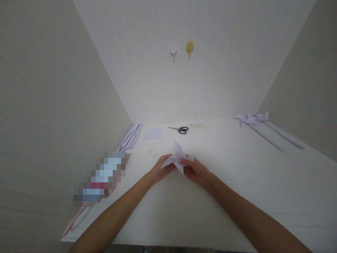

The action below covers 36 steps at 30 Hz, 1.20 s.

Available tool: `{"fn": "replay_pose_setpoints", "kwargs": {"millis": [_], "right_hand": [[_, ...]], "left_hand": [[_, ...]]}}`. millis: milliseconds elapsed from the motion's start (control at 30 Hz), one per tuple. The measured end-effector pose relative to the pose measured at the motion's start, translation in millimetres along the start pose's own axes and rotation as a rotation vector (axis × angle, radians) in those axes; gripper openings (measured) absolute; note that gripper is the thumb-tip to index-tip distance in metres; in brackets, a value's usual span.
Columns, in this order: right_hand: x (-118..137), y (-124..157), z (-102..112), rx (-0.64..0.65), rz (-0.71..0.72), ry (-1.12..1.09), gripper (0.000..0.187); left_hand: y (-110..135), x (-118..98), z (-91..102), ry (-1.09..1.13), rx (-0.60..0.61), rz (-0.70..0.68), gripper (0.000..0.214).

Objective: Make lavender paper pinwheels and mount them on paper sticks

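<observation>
A pale lilac paper pinwheel head (178, 156) with pointed vanes is held over the middle of the white table (237, 182). My left hand (161, 169) pinches its left vane from below. My right hand (195, 169) grips its right side, fingers curled round the paper. Both hands meet at the pinwheel's centre, a little above the tabletop.
Black-handled scissors (179, 129) lie at the back, next to a lilac paper square (153, 133). Rolled paper sticks (131, 136) lie along the left wall. Small pale bits (152, 152) sit near my left hand. Two finished pinwheels on sticks (259, 123) lie at the right. Two hooks (181, 49) hang on the back wall.
</observation>
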State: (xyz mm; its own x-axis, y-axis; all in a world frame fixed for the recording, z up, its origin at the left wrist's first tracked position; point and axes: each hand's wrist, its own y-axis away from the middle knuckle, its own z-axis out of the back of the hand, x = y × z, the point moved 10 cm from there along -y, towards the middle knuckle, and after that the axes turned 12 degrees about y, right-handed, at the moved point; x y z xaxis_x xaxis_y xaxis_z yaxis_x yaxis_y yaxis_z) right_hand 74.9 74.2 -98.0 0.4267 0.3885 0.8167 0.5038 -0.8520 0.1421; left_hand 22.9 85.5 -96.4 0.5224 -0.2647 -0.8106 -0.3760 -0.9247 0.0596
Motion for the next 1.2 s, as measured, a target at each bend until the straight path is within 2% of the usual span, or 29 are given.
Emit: {"fn": "replay_pose_setpoints", "kwargs": {"millis": [167, 300, 467, 667, 767, 867, 1000, 1133, 1200], "right_hand": [[2, 2, 16, -0.163, -0.011, -0.106, 0.009], [0, 2, 17, -0.172, -0.054, -0.105, 0.004], [-1, 3, 18, -0.195, -0.075, -0.098, 0.005], [-2, 1, 15, -0.174, -0.096, -0.100, 0.005], [-2, 1, 15, -0.169, -0.097, -0.105, 0.006], [-2, 2, 16, -0.196, -0.108, -0.110, 0.009], [-3, 2, 15, -0.191, -0.133, -0.120, 0.009], [-5, 0, 16, -0.180, -0.140, -0.122, 0.009], [-7, 0, 16, -0.179, -0.153, -0.118, 0.008]], "left_hand": [[0, -6, 11.8, 0.119, -0.111, -0.063, 0.009], [4, -12, 8.3, 0.097, -0.120, -0.083, 0.016], [7, -14, 3.2, -0.008, -0.095, -0.104, 0.031], [3, -9, 4.9, -0.197, -0.068, -0.067, 0.022], [0, -21, 5.9, -0.364, -0.058, -0.027, 0.025], [-6, -56, 11.3, -0.549, -0.077, -0.058, 0.028], [-23, -127, 29.8, -0.805, -0.152, -0.143, 0.028], [-37, -203, 61.6, -1.096, -0.326, -0.226, 0.024], [-39, -233, 79.7, -1.253, -0.434, -0.241, 0.022]]}}
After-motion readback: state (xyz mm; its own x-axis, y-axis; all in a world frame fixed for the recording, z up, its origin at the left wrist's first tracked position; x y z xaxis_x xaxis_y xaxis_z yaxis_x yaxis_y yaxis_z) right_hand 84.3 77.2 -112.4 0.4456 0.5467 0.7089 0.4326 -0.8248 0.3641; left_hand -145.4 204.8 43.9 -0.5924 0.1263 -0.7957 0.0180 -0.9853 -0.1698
